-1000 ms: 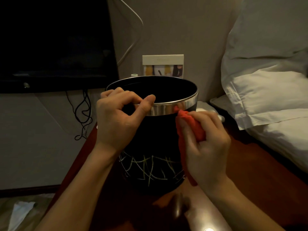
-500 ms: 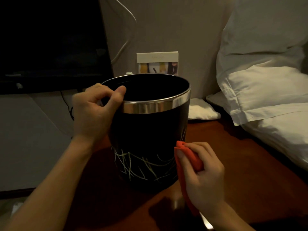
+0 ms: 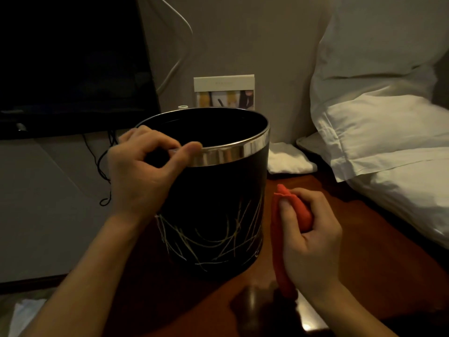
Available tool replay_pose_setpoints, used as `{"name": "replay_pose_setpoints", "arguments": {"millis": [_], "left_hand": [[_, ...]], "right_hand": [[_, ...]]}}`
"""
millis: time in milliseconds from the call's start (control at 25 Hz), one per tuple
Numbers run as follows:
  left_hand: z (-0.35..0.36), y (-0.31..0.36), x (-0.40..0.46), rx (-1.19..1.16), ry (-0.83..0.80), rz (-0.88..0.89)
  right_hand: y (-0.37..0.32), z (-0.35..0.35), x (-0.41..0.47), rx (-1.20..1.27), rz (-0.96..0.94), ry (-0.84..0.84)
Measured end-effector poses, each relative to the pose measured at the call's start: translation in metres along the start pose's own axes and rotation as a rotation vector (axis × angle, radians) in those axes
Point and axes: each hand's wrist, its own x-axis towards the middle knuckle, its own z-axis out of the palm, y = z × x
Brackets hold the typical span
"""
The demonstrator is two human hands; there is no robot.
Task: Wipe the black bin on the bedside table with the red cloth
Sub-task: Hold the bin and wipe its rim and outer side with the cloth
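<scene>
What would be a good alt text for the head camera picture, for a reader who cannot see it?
A left hand grips the silver rim of a black bin standing on a wooden bedside table, while the right hand holds a red cloth beside the bin's lower wall. White pillows lie to the right.

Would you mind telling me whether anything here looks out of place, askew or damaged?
Mostly the black bin itself: a waste bin standing on the bedside table rather than the floor. It sits upright and shows no visible damage. A black cable dangles loosely behind it.
</scene>
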Motion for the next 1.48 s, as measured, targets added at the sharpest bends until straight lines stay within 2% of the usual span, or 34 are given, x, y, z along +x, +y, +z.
{"name": "replay_pose_setpoints", "arguments": {"millis": [200, 480, 720, 800, 920, 1000, 1080, 1200, 1280, 1360, 1480], "left_hand": [[0.000, -0.016, 0.003, -0.077, 0.031, -0.056], [0.000, -0.021, 0.002, -0.069, 0.025, -0.032], [0.001, -0.021, 0.003, -0.053, 0.019, -0.032], [0.001, -0.020, 0.003, -0.056, 0.017, -0.041], [0.000, -0.019, 0.003, -0.066, 0.016, -0.045], [0.001, -0.019, 0.003, -0.053, 0.018, -0.034], [0.002, -0.019, 0.003, -0.038, 0.024, -0.032], [0.002, -0.019, 0.004, -0.046, 0.022, -0.027], [0.001, -0.020, 0.003, -0.059, 0.026, -0.026], [0.001, -0.019, 0.002, -0.066, 0.032, -0.040], [0.003, -0.018, 0.002, -0.077, 0.044, -0.059]], "right_hand": [[-0.013, 0.011, 0.022, 0.039, -0.044, 0.029], [-0.038, 0.038, 0.039, -0.003, -0.289, 0.040], [-0.007, 0.045, -0.021, -0.170, -0.467, -0.248], [-0.012, 0.045, -0.009, -0.124, -0.454, -0.211], [-0.030, 0.042, 0.023, -0.039, -0.387, -0.045], [-0.036, 0.044, 0.027, -0.038, -0.375, 0.005], [-0.035, 0.047, 0.015, -0.048, -0.403, -0.065], [-0.024, 0.051, -0.016, -0.227, -0.495, -0.264], [-0.021, 0.051, -0.022, -0.299, -0.525, -0.328], [-0.025, 0.047, -0.005, -0.246, -0.503, -0.237], [-0.035, 0.036, 0.036, -0.131, -0.432, 0.014]]}}
